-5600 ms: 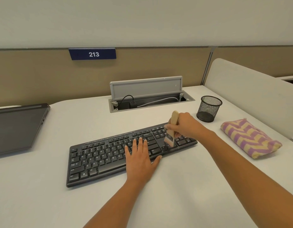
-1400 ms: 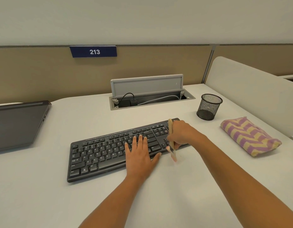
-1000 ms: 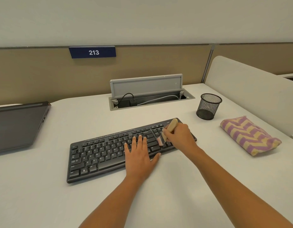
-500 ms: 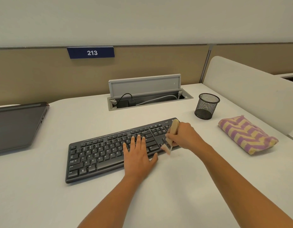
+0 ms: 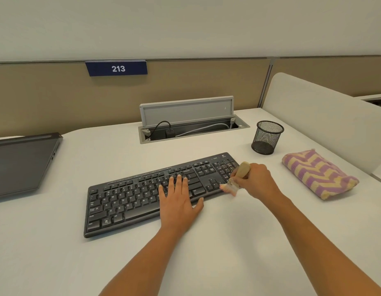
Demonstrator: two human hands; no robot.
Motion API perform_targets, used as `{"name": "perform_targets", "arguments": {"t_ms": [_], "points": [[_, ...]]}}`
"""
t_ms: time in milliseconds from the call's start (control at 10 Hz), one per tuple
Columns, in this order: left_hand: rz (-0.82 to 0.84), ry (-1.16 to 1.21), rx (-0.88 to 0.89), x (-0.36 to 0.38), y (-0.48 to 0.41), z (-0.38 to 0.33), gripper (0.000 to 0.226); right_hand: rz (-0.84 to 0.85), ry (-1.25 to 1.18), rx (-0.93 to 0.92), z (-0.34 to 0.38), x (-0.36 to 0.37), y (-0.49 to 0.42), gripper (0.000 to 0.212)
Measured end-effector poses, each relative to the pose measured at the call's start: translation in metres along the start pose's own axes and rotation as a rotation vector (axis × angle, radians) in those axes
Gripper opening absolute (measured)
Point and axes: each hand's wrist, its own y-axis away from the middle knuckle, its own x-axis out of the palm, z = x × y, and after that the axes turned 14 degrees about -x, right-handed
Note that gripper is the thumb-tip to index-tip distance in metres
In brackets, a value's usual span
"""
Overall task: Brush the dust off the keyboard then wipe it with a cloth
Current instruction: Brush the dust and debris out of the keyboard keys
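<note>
From the head camera, the black keyboard (image 5: 129, 201) lies slantwise on the white tabletop (image 5: 228, 248). The left hand (image 5: 177, 202) rests flat on its keys, fingers (image 5: 179, 183) straight and released. The right hand (image 5: 259, 181) has its fingers curled round the wooden brush (image 5: 242, 171), bristles on the keyboard's right front edge. The striped cloth (image 5: 317, 174) lies well to the right, near a mesh cup (image 5: 267, 136).
</note>
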Motion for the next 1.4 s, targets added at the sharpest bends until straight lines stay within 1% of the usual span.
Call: {"name": "perform_targets", "arguments": {"t_ms": [200, 300, 400, 500, 700, 800, 900, 1100, 1300, 1400], "points": [[0.011, -0.012, 0.002, 0.0, -0.001, 0.0, 0.078, -0.102, 0.049, 0.036, -0.009, -0.009, -0.005, 0.013], [0.011, -0.005, -0.001, 0.0, -0.001, 0.0, 0.078, -0.161, -0.024, 0.021, -0.001, -0.005, -0.008, 0.017], [0.009, -0.004, -0.003, 0.0, -0.001, 0.0, 0.078, -0.181, -0.144, -0.024, 0.011, 0.009, -0.009, 0.017], [0.008, -0.002, -0.005, 0.0, 0.0, 0.0, 0.078, -0.121, -0.108, -0.045, 0.019, 0.022, -0.011, 0.019], [0.002, 0.006, -0.003, -0.001, 0.0, -0.001, 0.078, -0.135, -0.056, -0.106, 0.028, 0.032, -0.017, 0.019], [0.003, 0.01, -0.002, -0.001, 0.0, 0.0, 0.078, -0.152, -0.096, -0.158, 0.029, 0.04, -0.018, 0.018], [0.003, 0.009, 0.001, -0.001, 0.0, 0.0, 0.078, -0.209, -0.152, -0.202, 0.025, 0.045, -0.016, 0.015], [0.003, 0.005, 0.003, 0.0, 0.0, 0.0, 0.078, -0.326, -0.284, -0.213, 0.014, 0.051, -0.011, 0.01], [0.005, -0.004, 0.003, -0.001, 0.0, 0.0, 0.078, -0.322, -0.309, -0.157, 0.013, 0.048, -0.01, 0.01], [0.009, -0.009, 0.003, -0.001, 0.0, 0.0, 0.078, -0.259, -0.262, -0.127, 0.011, 0.041, -0.012, 0.011]]}}
